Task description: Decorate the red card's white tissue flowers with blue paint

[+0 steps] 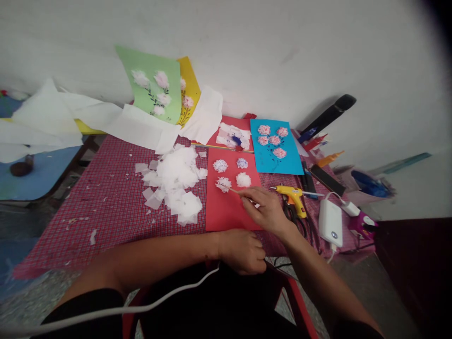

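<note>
My right hand (263, 207) pinches a thin wooden stick (233, 190). Its tip touches a white paper flower with faint purple marks (223, 184) on a red sheet (229, 212). Other fluffy flowers share that sheet: a plain white one (243, 180) and two purple-tinted ones, one at the left (220, 165) and one at the right (242, 163). My left hand (242, 252) lies curled at the table's front edge, just below the red sheet. Its fingers are folded under, and I see nothing in them.
White tissue squares (176, 174) are heaped left of the sheet. Behind it lie a stained tissue (233, 136) and a blue card (277, 146) with pink flowers. A yellow glue gun (293, 197), black scissors (291, 216) and a white power bank (331, 222) lie right. A green card (151, 84) leans against the wall.
</note>
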`<state>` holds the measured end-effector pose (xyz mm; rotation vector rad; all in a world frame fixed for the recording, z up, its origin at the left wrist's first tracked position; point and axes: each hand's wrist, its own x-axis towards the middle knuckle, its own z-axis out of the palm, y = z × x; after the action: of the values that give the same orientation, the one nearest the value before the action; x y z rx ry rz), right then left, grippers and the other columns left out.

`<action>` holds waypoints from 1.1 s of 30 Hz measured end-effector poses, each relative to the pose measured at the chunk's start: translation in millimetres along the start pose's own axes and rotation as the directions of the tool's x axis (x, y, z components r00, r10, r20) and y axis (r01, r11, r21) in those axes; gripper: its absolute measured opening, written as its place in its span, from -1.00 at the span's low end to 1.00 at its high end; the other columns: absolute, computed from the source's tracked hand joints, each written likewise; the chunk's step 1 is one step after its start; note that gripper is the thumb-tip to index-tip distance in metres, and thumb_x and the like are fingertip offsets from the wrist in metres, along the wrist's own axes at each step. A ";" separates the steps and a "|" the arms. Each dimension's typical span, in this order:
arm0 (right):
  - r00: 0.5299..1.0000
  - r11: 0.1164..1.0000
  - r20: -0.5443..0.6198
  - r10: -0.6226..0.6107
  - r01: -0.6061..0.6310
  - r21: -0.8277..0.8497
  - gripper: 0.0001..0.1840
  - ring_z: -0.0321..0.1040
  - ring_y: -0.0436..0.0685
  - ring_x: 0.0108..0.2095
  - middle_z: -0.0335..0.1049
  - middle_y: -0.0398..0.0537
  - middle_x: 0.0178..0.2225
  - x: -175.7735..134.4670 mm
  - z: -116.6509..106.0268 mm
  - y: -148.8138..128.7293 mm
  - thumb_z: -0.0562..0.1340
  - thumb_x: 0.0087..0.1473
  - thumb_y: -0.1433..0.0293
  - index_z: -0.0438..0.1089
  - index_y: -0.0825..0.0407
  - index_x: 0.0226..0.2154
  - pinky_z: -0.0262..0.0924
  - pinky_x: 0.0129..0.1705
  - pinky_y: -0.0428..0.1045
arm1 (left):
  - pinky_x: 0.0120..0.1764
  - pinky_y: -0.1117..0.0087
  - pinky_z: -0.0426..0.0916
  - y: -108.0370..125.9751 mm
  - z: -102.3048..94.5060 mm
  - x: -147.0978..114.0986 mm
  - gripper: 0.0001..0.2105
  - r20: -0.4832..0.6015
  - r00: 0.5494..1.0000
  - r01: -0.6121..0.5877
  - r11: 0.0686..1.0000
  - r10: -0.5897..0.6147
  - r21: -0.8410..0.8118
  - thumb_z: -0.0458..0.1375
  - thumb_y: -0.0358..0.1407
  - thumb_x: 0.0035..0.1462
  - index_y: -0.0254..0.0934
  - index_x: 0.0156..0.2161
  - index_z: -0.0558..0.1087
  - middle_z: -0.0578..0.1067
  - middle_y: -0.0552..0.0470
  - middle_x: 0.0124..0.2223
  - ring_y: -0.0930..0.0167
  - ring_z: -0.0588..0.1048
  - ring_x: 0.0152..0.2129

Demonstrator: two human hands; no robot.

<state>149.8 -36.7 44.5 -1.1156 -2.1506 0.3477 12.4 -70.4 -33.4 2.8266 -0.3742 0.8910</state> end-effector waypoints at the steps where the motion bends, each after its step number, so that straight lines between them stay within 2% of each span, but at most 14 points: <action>1: 1.000 1.000 0.010 0.005 -0.004 -0.004 -0.75 0.54 0.12 -0.24 0.62 -0.02 -0.20 -0.9 1.4 1.4 0.19 0.30 0.51 0.52 -0.02 -0.06 0.40 -0.20 0.03 | -0.43 0.26 0.28 -0.1 -0.3 0.1 -0.79 0.004 1.000 -0.004 1.000 0.004 0.001 0.19 -0.26 0.27 -0.23 -0.42 0.50 0.53 0.04 -0.43 0.37 0.49 -0.50; 6: 0.998 0.999 0.050 0.034 -0.033 -0.008 -0.75 0.54 0.14 -0.23 0.61 0.00 -0.20 -3.0 2.5 4.5 0.17 0.31 0.48 0.51 -0.04 -0.06 0.40 -0.20 0.05 | -0.41 0.28 0.28 -0.4 -1.4 0.4 -0.80 0.055 0.999 -0.002 1.000 0.002 -0.002 0.19 -0.25 0.27 -0.22 -0.40 0.50 0.55 0.04 -0.42 0.38 0.49 -0.49; 11: 0.998 0.999 -0.009 0.054 -0.054 0.003 -0.78 0.52 0.10 -0.28 0.61 -0.05 -0.25 -6.1 -7.8 -1.2 0.19 0.30 0.49 0.52 -0.05 -0.11 0.39 -0.24 0.02 | -0.41 0.26 0.28 -0.6 -1.6 0.4 -0.78 0.048 0.999 -0.005 1.000 0.005 0.007 0.16 -0.25 0.30 -0.23 -0.40 0.50 0.54 0.04 -0.42 0.37 0.49 -0.49; 16: 0.997 0.997 -0.031 0.069 -0.069 0.017 -0.80 0.53 0.10 -0.28 0.61 -0.05 -0.25 -15.7 -11.5 0.4 0.21 0.29 0.49 0.53 -0.04 -0.13 0.39 -0.24 0.02 | -0.42 0.28 0.26 -1.1 -1.0 0.6 -0.79 0.095 0.996 0.002 1.000 -0.001 -0.005 0.18 -0.23 0.30 -0.22 -0.39 0.50 0.54 0.01 -0.41 0.39 0.47 -0.50; 23: 0.979 0.990 -0.149 0.140 -0.143 -0.009 -0.82 0.55 0.13 -0.28 0.61 -0.05 -0.27 -26.0 -6.3 5.1 0.21 0.30 0.45 0.53 -0.05 -0.15 0.40 -0.22 0.05 | -0.43 0.27 0.26 -1.6 1.0 -0.6 -0.77 0.054 0.999 -0.004 1.000 0.004 0.000 0.17 -0.24 0.30 -0.23 -0.40 0.50 0.52 0.03 -0.45 0.38 0.45 -0.52; 33: 0.974 0.986 -0.157 0.165 -0.165 0.015 -0.79 0.53 0.13 -0.27 0.59 -0.05 -0.26 -30.2 2.8 10.1 0.20 0.30 0.44 0.53 -0.07 -0.11 0.42 -0.21 0.06 | -0.44 0.28 0.24 -2.3 -1.1 0.6 -0.78 0.100 0.995 -0.002 1.000 0.004 -0.020 0.17 -0.24 0.30 -0.22 -0.38 0.51 0.53 0.03 -0.43 0.40 0.44 -0.52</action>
<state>166.3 -54.5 23.7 -1.2814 -1.9248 0.3239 12.9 -68.1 -32.3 2.8605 -0.3979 0.7433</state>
